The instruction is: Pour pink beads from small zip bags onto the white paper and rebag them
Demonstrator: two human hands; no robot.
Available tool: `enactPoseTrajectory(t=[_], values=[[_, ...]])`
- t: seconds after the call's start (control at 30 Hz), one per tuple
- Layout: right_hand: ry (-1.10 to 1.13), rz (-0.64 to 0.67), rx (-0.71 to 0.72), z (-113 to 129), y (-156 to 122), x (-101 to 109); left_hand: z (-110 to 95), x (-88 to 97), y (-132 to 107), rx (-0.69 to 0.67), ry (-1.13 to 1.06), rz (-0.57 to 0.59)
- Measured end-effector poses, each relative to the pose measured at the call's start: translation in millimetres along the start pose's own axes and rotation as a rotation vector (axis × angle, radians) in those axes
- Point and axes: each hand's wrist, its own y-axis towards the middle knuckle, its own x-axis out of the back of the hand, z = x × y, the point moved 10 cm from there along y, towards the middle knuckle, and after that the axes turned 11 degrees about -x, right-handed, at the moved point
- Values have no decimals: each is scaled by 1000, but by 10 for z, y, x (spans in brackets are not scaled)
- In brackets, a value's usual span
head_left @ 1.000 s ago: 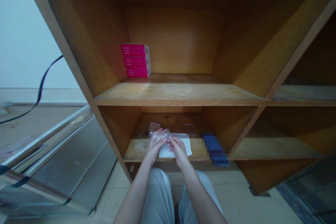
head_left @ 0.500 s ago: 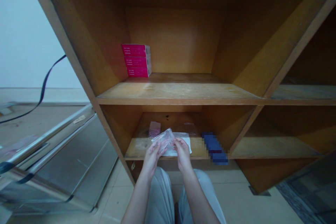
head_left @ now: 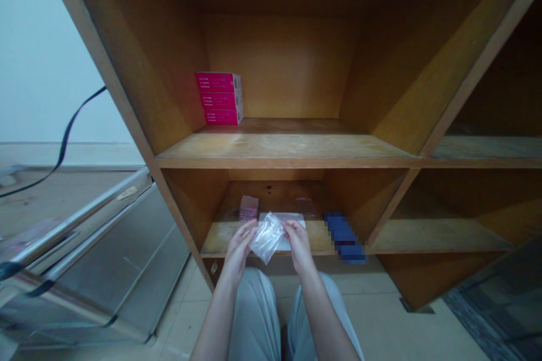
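A wooden shelving unit (head_left: 127,96) is filling most of the view, with a stainless steel frame (head_left: 105,248) standing beside it on the left and a black cable (head_left: 63,135) curving through the air nearby. Pale grey trousers (head_left: 254,316) are showing below the arms. On the upper shelf (head_left: 296,146), 3 pink boxes (head_left: 219,98) are stacked at the left side. In the compartment below, a white sheet (head_left: 282,216) is lying on the lower shelf board (head_left: 224,234). A blue object (head_left: 344,237), too blurred to name, is sitting at the board's front edge, while a small pink packet (head_left: 248,208) and a small clear packet (head_left: 305,207) are lying further back.

The left hand (head_left: 239,245) and right hand (head_left: 298,245) are curling inward, each pinching the upper edge of a clear plastic bag (head_left: 266,238). The bag is hanging between them in front of the sheet; I cannot tell whether it is touching. It is looking light, soft and slippery, so its pinched upper edges are seeming the surest hold.
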Motion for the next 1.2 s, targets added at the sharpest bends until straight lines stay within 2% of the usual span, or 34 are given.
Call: enactPoseTrajectory(t=[0.2, 0.3, 0.5, 0.7, 0.97, 1.2], values=[[-98, 158, 6, 127, -77, -225, -64, -64, 112, -12, 257, 69], [-78, 152, 13, 120, -79, -239, -63, -98, 130, -48, 243, 71], [-54, 153, 28, 46, -82, -236, -10, -39, 141, -55, 193, -15], [-74, 92, 61, 99, -66, -204, -4, -34, 142, -88, 92, -57], [-103, 142, 50, 152, -35, -242, -42, -222, 132, -44, 113, 67], [-81, 154, 40, 140, -43, -269, -41, -197, 180, -126, 207, 44]])
